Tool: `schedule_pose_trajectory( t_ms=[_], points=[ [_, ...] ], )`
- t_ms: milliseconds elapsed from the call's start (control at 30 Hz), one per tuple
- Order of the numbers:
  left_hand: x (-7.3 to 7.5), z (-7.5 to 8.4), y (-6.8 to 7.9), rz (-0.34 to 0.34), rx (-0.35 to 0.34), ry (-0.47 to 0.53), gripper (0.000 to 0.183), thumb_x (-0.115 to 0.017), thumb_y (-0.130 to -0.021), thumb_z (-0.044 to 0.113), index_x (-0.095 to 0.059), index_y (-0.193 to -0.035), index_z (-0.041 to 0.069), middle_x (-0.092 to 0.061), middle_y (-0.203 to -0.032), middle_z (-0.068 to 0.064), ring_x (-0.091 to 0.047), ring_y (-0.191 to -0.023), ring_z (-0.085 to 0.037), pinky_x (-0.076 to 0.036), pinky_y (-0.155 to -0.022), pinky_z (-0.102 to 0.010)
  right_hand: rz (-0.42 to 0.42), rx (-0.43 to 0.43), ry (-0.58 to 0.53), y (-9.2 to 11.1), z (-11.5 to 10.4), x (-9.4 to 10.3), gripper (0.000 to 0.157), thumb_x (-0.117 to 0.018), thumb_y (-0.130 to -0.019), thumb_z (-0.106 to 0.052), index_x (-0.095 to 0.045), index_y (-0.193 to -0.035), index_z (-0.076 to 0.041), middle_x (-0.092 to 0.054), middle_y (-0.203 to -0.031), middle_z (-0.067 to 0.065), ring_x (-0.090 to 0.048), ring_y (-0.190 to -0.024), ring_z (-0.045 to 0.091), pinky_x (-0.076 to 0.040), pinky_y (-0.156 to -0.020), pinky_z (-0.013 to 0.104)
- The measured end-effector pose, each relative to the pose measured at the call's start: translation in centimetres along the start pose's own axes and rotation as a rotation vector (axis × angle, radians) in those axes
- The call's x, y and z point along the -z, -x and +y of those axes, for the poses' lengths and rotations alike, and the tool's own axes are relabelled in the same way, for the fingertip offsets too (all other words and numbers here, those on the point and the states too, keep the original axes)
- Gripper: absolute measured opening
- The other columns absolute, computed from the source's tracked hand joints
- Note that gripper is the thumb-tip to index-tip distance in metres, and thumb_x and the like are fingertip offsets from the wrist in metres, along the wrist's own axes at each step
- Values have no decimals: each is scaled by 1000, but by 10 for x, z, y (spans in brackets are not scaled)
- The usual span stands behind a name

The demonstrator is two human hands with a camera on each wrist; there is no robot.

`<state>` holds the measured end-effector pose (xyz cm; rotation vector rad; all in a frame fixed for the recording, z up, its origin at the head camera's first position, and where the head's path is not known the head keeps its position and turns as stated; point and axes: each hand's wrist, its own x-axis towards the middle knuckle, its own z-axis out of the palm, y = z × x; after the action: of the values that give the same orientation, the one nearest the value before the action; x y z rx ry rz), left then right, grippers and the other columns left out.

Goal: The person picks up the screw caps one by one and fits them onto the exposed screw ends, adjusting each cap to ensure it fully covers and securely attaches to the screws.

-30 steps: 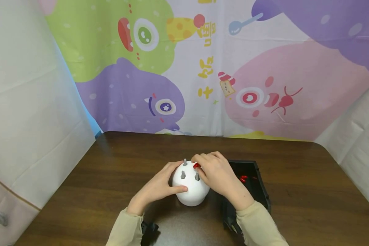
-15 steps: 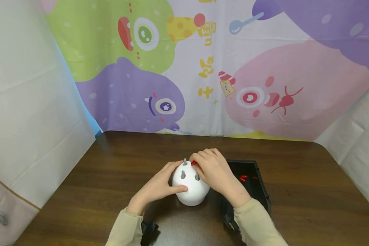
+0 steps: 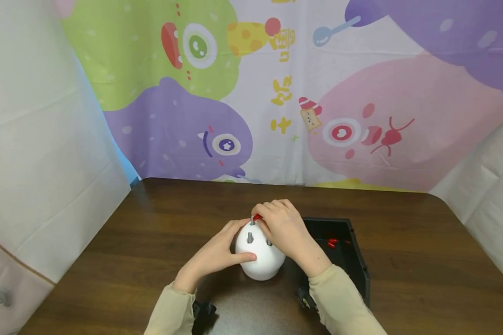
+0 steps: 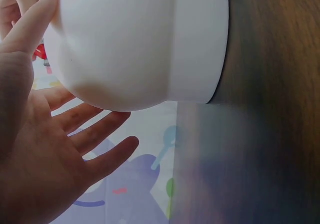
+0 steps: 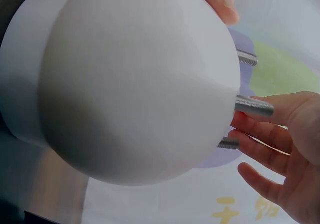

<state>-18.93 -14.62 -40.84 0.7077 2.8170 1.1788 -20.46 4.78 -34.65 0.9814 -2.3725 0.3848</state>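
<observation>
A white dome (image 3: 261, 265) with a cylindrical base stands on the table, and grey threaded posts (image 5: 254, 105) stick out of its top. My left hand (image 3: 218, 251) holds the dome from the left, thumb on the near side and fingers on the far side. Over the top, my right hand (image 3: 286, 228) pinches a small red piece (image 3: 257, 217) right at the rearmost post (image 3: 253, 221). Another post (image 3: 250, 237) stands bare nearer the front, and one more (image 3: 269, 242) is partly covered by the right hand. Fingers hide most of the red piece; its exact kind cannot be made out.
A black tray (image 3: 357, 251) sits right of the dome, partly under the right forearm, with small red pieces (image 3: 332, 243) inside. The brown table (image 3: 159, 232) ends at a cartoon-printed curtain (image 3: 276, 153) behind. Black devices (image 3: 203, 314) are on the wrists.
My right hand has moved left and back across the dome, bringing the red piece from the right-hand side to the rearmost post. The left hand and dome stay put.
</observation>
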Motion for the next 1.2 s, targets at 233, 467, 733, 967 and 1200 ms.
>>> schedule_pose_trajectory(
  t_ms=[233,467,733,967,1200],
  points=[
    [1,0,-1,3,-1,-8,86,-66,-67,63,-32,-139,29,-39,-132,11,-44,-116,-10,-38,-96,-37,-8,-29,-3,-2,1,-3,6,-64,-84,-13,-62,-91,-13,-65,-84,-1,-58,-80,16,-44,-82,35],
    [0,-1,-1,3,-3,-13,85,-66,-67,64,-31,-138,35,-39,-131,12,-45,-114,-9,-39,-95,-37,-13,-29,-5,-4,2,-7,7,-64,-85,-14,-62,-91,-14,-66,-85,-2,-58,-80,16,-44,-82,34],
    [0,-1,-3,1,-5,-15,84,-66,-67,64,-30,-138,35,-40,-130,13,-45,-114,-8,-39,-95,-37,-9,-31,7,-7,2,-8,6,-63,-86,-15,-62,-91,-14,-66,-84,-2,-59,-79,16,-44,-82,34],
    [0,-1,-2,2,-8,-18,85,-65,-68,64,-30,-139,34,-39,-131,12,-44,-116,-9,-38,-96,-37,-9,-35,4,-8,1,-9,6,-62,-86,-14,-64,-92,-14,-66,-86,-2,-59,-81,16,-44,-83,35],
    [-2,-2,-3,8,-20,-18,85,-66,-68,63,-31,-139,31,-40,-131,12,-44,-116,-8,-38,-97,-36,-15,-39,7,-9,0,-10,7,-61,-86,-15,-65,-92,-14,-66,-87,-2,-59,-82,16,-43,-84,35]
  ],
)
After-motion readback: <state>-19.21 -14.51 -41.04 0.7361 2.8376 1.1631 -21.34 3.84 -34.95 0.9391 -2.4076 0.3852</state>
